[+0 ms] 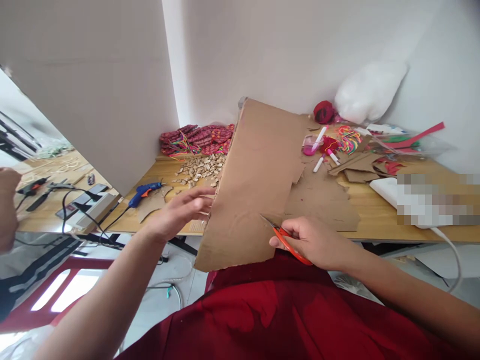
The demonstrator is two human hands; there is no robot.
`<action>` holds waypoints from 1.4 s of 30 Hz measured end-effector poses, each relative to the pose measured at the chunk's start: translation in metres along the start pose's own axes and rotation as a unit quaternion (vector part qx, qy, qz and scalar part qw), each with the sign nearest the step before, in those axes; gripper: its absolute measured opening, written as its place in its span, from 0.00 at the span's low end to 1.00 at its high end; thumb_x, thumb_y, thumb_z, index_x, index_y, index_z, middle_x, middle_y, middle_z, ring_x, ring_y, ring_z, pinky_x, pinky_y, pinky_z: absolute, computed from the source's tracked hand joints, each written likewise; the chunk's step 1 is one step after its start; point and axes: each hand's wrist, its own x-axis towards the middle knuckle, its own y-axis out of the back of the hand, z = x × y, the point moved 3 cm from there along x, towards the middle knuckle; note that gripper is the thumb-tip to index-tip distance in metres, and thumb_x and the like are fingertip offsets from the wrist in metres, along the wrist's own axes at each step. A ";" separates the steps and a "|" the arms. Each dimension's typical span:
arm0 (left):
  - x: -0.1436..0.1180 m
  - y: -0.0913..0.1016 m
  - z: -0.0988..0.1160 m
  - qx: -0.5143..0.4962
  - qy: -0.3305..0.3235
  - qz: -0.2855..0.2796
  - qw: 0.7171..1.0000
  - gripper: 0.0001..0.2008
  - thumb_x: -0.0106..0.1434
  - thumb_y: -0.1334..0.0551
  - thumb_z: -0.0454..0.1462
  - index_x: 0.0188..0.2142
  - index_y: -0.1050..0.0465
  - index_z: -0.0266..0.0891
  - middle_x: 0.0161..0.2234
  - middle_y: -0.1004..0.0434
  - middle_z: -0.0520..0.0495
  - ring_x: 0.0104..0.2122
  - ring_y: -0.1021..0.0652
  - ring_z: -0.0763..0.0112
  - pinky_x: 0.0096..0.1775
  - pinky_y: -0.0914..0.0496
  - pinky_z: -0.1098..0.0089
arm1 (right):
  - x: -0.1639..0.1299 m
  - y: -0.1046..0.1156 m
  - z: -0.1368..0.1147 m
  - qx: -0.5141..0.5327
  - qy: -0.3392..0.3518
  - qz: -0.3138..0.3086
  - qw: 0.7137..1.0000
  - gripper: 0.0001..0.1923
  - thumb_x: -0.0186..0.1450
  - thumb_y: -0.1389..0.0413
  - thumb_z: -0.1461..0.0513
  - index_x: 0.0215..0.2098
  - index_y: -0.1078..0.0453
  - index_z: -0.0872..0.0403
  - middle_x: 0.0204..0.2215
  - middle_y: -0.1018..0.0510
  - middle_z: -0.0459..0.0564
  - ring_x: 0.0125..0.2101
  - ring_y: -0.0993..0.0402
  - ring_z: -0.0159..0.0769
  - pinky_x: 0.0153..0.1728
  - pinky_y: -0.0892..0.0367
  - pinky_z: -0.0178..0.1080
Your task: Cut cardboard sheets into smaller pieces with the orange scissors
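Observation:
A large sheet of brown cardboard (258, 160) slants over the table's front edge, its lower end above my lap. My left hand (187, 207) is at the sheet's left edge, fingers stretched out and apart, thumb not over the front face. Its fingertips reach the edge and are partly hidden there. My right hand (309, 242) is closed round the orange handles of a pair of scissors (283, 240). The scissors' dark pointed blades lie over the lower right part of the sheet, pointing up and left.
Behind the sheet are wooden chips (200, 169) and red braided bundles (198, 139). A blue glue gun (144, 193) lies left, near a power strip (92, 212). Markers (318, 164), colourful cords (348, 139), cardboard scraps (362, 167) and a white device (386, 192) are right. Another person's hand (7, 207) shows far left.

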 end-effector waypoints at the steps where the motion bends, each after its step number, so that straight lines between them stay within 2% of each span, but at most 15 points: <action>1: 0.005 -0.014 0.003 0.032 0.014 -0.026 0.999 0.27 0.59 0.29 0.47 0.55 0.25 0.37 0.51 0.19 0.37 0.49 0.19 0.51 0.48 0.24 0.59 | 0.000 -0.003 -0.002 -0.012 -0.003 -0.008 1.000 0.26 0.64 0.42 0.42 0.23 0.33 0.53 0.18 0.32 0.42 0.21 0.41 0.30 0.21 0.50 0.34; 2: 0.009 -0.027 0.004 0.049 0.032 -0.040 0.997 0.26 0.57 0.28 0.44 0.53 0.24 0.36 0.51 0.19 0.37 0.50 0.20 0.50 0.49 0.24 0.59 | 0.000 -0.006 -0.002 -0.024 -0.009 -0.014 1.000 0.26 0.64 0.42 0.42 0.24 0.32 0.54 0.18 0.32 0.42 0.21 0.40 0.30 0.21 0.50 0.34; 4: 0.016 -0.050 0.001 0.032 0.039 -0.028 0.998 0.26 0.54 0.26 0.42 0.51 0.24 0.35 0.49 0.17 0.38 0.48 0.19 0.50 0.47 0.23 0.59 | 0.000 -0.009 -0.001 -0.035 -0.028 -0.026 0.999 0.25 0.62 0.41 0.41 0.25 0.31 0.53 0.18 0.32 0.42 0.21 0.41 0.30 0.20 0.51 0.35; 6: 0.019 -0.063 -0.004 -0.002 0.039 -0.007 0.999 0.27 0.53 0.25 0.40 0.50 0.25 0.35 0.48 0.17 0.39 0.47 0.18 0.50 0.46 0.22 0.59 | -0.002 -0.009 0.003 -0.023 -0.047 -0.045 0.998 0.25 0.62 0.40 0.41 0.26 0.31 0.53 0.19 0.32 0.42 0.21 0.41 0.30 0.20 0.51 0.34; 8: 0.018 -0.068 -0.008 -0.029 0.043 0.001 0.999 0.27 0.53 0.25 0.39 0.51 0.26 0.35 0.48 0.17 0.39 0.47 0.18 0.50 0.45 0.22 0.59 | -0.005 -0.009 0.009 0.006 -0.055 -0.072 0.996 0.25 0.62 0.40 0.41 0.27 0.31 0.53 0.20 0.32 0.42 0.22 0.41 0.30 0.21 0.50 0.34; 12: 0.013 -0.070 -0.012 -0.051 0.049 -0.009 0.997 0.26 0.53 0.25 0.39 0.51 0.26 0.35 0.48 0.17 0.39 0.47 0.18 0.49 0.45 0.21 0.60 | -0.012 -0.010 0.014 0.036 -0.058 -0.098 0.993 0.24 0.63 0.41 0.41 0.28 0.32 0.53 0.21 0.34 0.41 0.22 0.43 0.30 0.21 0.50 0.34; 17: 0.013 -0.071 -0.012 -0.030 0.039 -0.015 0.999 0.28 0.54 0.25 0.38 0.53 0.28 0.35 0.50 0.18 0.39 0.49 0.18 0.50 0.46 0.22 0.60 | -0.012 -0.011 0.008 0.018 -0.074 -0.109 0.991 0.25 0.63 0.41 0.41 0.25 0.37 0.53 0.19 0.39 0.40 0.21 0.46 0.29 0.21 0.51 0.34; 20: 0.013 -0.071 -0.009 0.014 0.031 -0.023 0.999 0.29 0.55 0.26 0.40 0.54 0.28 0.35 0.53 0.19 0.38 0.51 0.20 0.49 0.48 0.22 0.58 | -0.012 -0.007 0.002 -0.034 -0.077 -0.116 0.990 0.26 0.63 0.42 0.41 0.24 0.37 0.53 0.18 0.36 0.41 0.21 0.43 0.30 0.20 0.52 0.35; 23: 0.011 -0.071 -0.002 0.096 0.008 -0.008 0.995 0.30 0.55 0.26 0.42 0.55 0.28 0.35 0.55 0.21 0.38 0.52 0.21 0.49 0.52 0.24 0.56 | -0.015 -0.002 -0.002 -0.066 -0.068 -0.121 0.988 0.27 0.63 0.43 0.41 0.23 0.36 0.53 0.19 0.33 0.42 0.20 0.42 0.30 0.20 0.52 0.35; 27: 0.007 -0.074 0.006 0.153 -0.025 0.013 0.988 0.30 0.55 0.26 0.42 0.55 0.28 0.35 0.55 0.22 0.38 0.53 0.21 0.49 0.54 0.26 0.56 | -0.019 0.000 -0.004 -0.041 -0.085 -0.129 0.987 0.27 0.63 0.43 0.40 0.23 0.37 0.53 0.18 0.35 0.42 0.20 0.44 0.30 0.19 0.52 0.35; 31: 0.008 -0.076 0.005 0.128 -0.019 -0.003 0.992 0.29 0.56 0.26 0.42 0.55 0.29 0.36 0.55 0.21 0.39 0.52 0.20 0.50 0.52 0.24 0.57 | -0.020 -0.004 -0.006 0.043 -0.119 -0.140 0.982 0.28 0.64 0.44 0.39 0.24 0.38 0.52 0.18 0.37 0.42 0.20 0.45 0.29 0.20 0.51 0.35; 34: 0.009 -0.076 0.000 0.083 0.007 -0.027 0.996 0.28 0.57 0.27 0.42 0.54 0.28 0.36 0.53 0.20 0.39 0.50 0.19 0.50 0.49 0.23 0.58 | -0.018 -0.007 -0.008 0.098 -0.112 -0.139 0.979 0.28 0.63 0.44 0.38 0.25 0.38 0.52 0.19 0.37 0.42 0.20 0.46 0.29 0.20 0.50 0.34; 38: 0.011 -0.078 -0.007 0.010 0.047 -0.053 0.997 0.26 0.57 0.27 0.40 0.54 0.26 0.35 0.50 0.18 0.39 0.48 0.18 0.52 0.47 0.22 0.59 | -0.016 -0.006 -0.009 0.083 -0.099 -0.145 0.981 0.30 0.62 0.44 0.37 0.22 0.38 0.53 0.17 0.39 0.42 0.19 0.46 0.29 0.19 0.51 0.34; 42: 0.014 -0.079 -0.011 -0.012 0.057 -0.057 0.997 0.26 0.56 0.27 0.39 0.53 0.25 0.35 0.49 0.17 0.39 0.48 0.18 0.52 0.47 0.22 0.59 | -0.012 -0.005 -0.008 0.051 -0.101 -0.145 0.983 0.32 0.60 0.44 0.36 0.20 0.40 0.52 0.16 0.41 0.41 0.18 0.49 0.28 0.18 0.54 0.34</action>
